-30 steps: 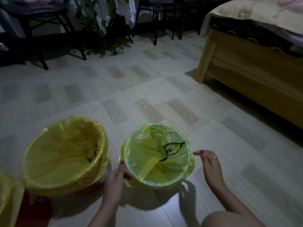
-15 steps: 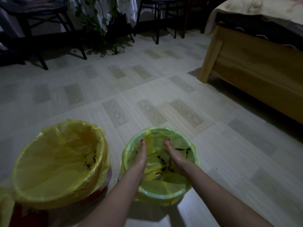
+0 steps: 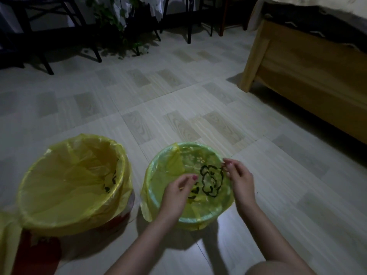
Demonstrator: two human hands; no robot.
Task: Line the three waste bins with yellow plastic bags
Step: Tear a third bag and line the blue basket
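Observation:
A small green bin point(image 3: 193, 144) stands on the floor in front of me, lined with a yellow bag point(image 3: 174, 165) that has a black print and is folded over the rim. My left hand point(image 3: 175, 194) is over the bin's inside, fingers pinched on the bag film. My right hand point(image 3: 240, 180) pinches the bag at the right rim. To the left, a bigger red bin point(image 3: 119, 221) wears a yellow bag point(image 3: 69, 175) over its rim. A third bin's yellow bag point(image 3: 7, 241) and red body point(image 3: 37, 253) show at the bottom left edge.
A wooden bed frame point(image 3: 307, 76) fills the right side, with bedding on top. Dark chair and table legs point(image 3: 95, 50) and a leafy plant point(image 3: 117, 26) stand along the far wall. Pale tiled floor point(image 3: 178, 100) lies between them and the bins.
My hands were at the green bin's sides, then pushed down inside the bag. Now they have come up to the rim, and the bag lies flatter against the bin's wall.

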